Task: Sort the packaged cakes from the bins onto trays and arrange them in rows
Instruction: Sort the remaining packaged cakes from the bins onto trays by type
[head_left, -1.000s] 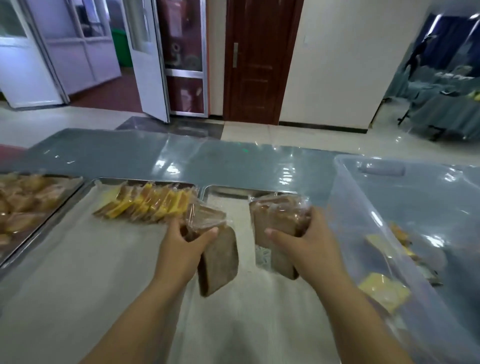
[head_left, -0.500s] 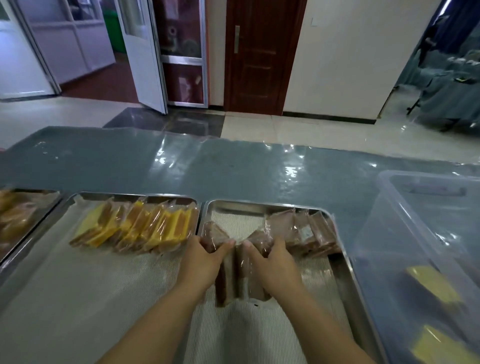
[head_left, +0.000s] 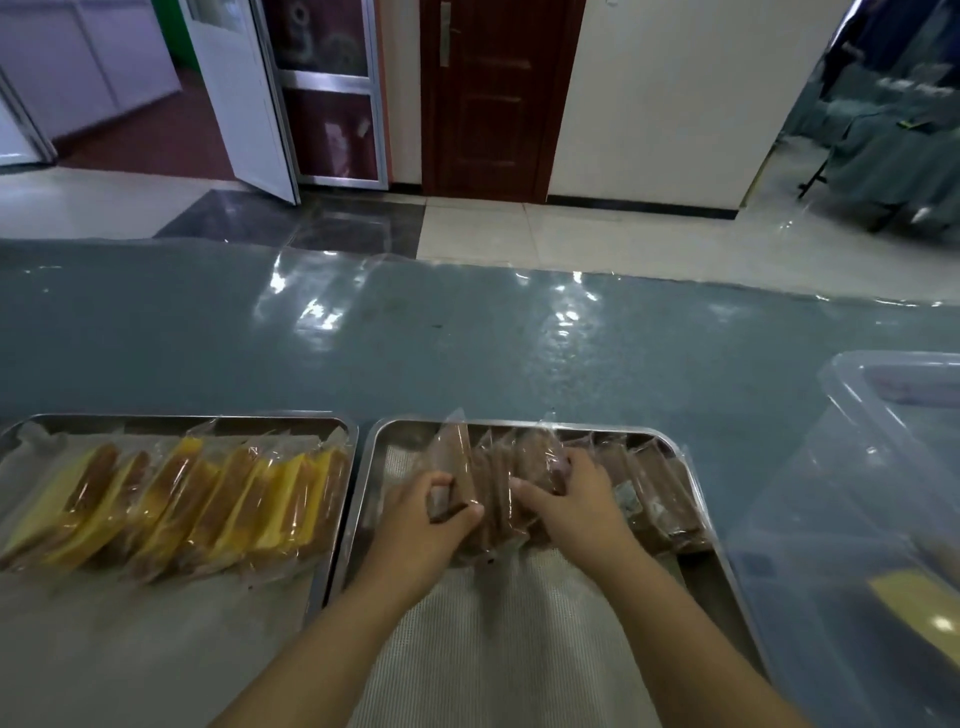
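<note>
Left hand: your left hand (head_left: 423, 525) has thumb and curled fingers closed round one brown cake (head_left: 456, 467), held upright on its edge.
Right hand: your right hand (head_left: 576, 506) has its fingers curled over the brown row (head_left: 649, 488) and its thumb on the near side, clamping the packs.
Brown cake: at the left end of the brown row, touching it, inside the right tray (head_left: 371, 467).
Brown row: leaning packs along the far side of that tray (wrappers glare, count unclear).
Yellow cakes: the yellow cakes (head_left: 208, 499) lean in a row in the left tray (head_left: 208, 418).
Bin: clear bin (head_left: 857, 493) just right of the trays.
Table: grey-blue table (head_left: 467, 353) under glossy film.
</note>
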